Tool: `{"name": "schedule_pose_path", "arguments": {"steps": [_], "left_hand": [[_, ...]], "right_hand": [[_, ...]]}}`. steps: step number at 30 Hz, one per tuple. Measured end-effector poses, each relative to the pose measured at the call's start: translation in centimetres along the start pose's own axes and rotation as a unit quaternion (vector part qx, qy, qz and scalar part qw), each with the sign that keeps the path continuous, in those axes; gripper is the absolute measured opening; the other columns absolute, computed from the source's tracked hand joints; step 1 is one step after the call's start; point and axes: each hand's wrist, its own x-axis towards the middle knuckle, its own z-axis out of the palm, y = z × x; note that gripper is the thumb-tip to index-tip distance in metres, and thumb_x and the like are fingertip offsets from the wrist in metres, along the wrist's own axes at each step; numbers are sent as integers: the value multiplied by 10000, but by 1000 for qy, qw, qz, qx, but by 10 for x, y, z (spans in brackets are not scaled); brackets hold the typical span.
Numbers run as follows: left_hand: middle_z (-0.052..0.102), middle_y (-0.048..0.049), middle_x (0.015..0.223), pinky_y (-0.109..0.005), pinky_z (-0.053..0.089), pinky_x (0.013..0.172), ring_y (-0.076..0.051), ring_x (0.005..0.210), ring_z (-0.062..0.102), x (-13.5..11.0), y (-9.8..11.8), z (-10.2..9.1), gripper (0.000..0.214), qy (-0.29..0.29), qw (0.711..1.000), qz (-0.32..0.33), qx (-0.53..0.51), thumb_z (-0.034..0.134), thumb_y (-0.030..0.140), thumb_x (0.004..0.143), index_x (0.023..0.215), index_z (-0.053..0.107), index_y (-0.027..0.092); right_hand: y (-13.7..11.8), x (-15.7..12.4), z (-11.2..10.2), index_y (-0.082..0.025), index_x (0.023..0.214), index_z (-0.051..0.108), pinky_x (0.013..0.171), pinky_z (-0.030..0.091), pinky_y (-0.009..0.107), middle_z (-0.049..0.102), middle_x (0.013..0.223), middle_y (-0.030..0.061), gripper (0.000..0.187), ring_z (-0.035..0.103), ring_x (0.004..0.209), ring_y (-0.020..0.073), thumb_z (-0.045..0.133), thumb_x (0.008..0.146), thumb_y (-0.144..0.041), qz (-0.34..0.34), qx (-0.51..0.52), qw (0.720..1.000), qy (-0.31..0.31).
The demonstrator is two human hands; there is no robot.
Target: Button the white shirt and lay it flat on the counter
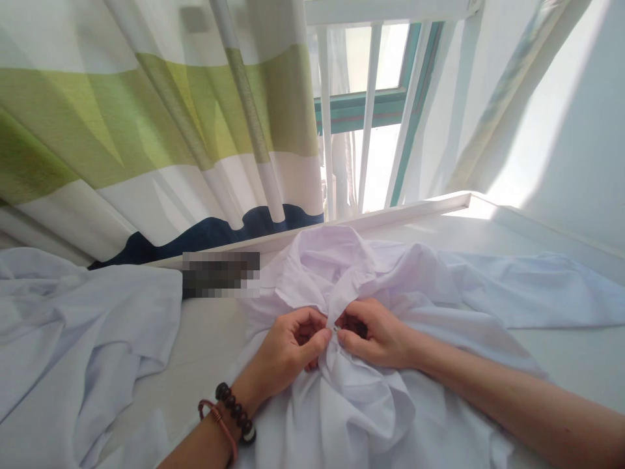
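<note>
A white collared shirt [371,410] lies spread on a pale surface, its collar [328,251] toward the window and one sleeve stretched out to the right. Just below the collar, my left hand [297,339] pinches the front edge of the shirt between thumb and fingers. Facing it, my right hand [374,332] pinches the other front edge, its fingertips almost touching the left ones. A small shiny spot, perhaps a button, shows between the fingertips. Dark beads [237,413] and a copper-coloured bangle [219,423] circle my left wrist.
More white cloth [88,345] lies in a heap at the left. Near it is a dark, pixelated object [219,273]. A raised rim [415,212] edges the white surface [195,352]. Behind stand a striped curtain [170,124] and white window bars [370,117].
</note>
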Motion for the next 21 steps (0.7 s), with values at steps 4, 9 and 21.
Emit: {"name": "schedule_pose_path", "arguments": {"steps": [4,9,21], "left_hand": [[500,69,461,-161,374,436,-65,411,450,-1,2,1,234,7,1000,3,-15,630,367,796,735,537,161],[594,11,532,-195,406,370,-105,363,529,2,9,-2,535,60,989,-69,-114,507,694,777,734,528,162],[644,3,607,-170,410,414,-96,464,576,0,21,-51,176,232,947,-87,-204,585,297,837,744,614,151]], "right_hand": [[4,3,-5,-201,771,494,436,362,190,508,613,-57,103,452,469,77,589,735,-215,86,128,988,-20],[11,21,-39,-189,816,529,311,359,203,577,617,-19,365,451,360,81,458,901,-537,271,414,869,20],[-23,29,-94,-184,638,473,348,325,149,382,557,-75,214,339,444,45,660,741,-182,223,460,823,247]]}}
